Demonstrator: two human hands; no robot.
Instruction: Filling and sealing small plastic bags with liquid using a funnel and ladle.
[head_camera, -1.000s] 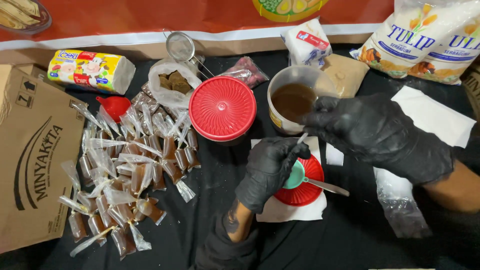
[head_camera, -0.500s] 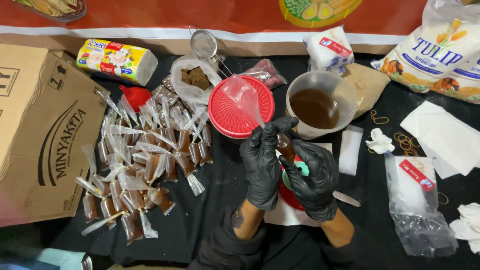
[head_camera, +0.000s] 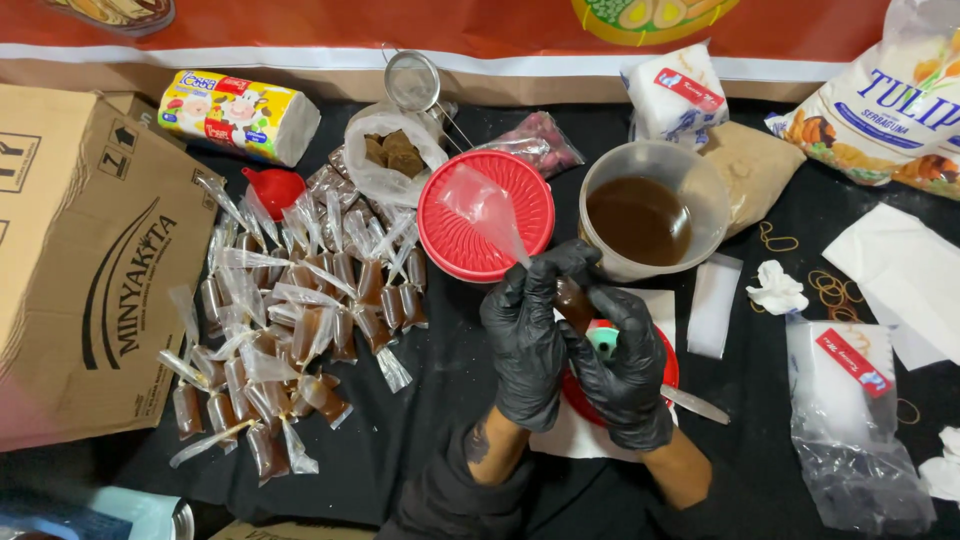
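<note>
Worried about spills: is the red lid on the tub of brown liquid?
No: the red lid lies flat on the table beside the open tub, whose brown liquid is exposed.

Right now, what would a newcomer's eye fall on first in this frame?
Two black-gloved hands at the centre: the left hand and right hand pinch a small clear bag with brown liquid at its bottom. Just behind them sit a red lid and a tub of brown liquid. To the left lies a heap of filled packets on the black cloth.

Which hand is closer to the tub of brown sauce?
The right hand. It sits just below the tub of brown sauce. The left hand is farther over, below the red lid; both pinch a small filled bag.
</note>
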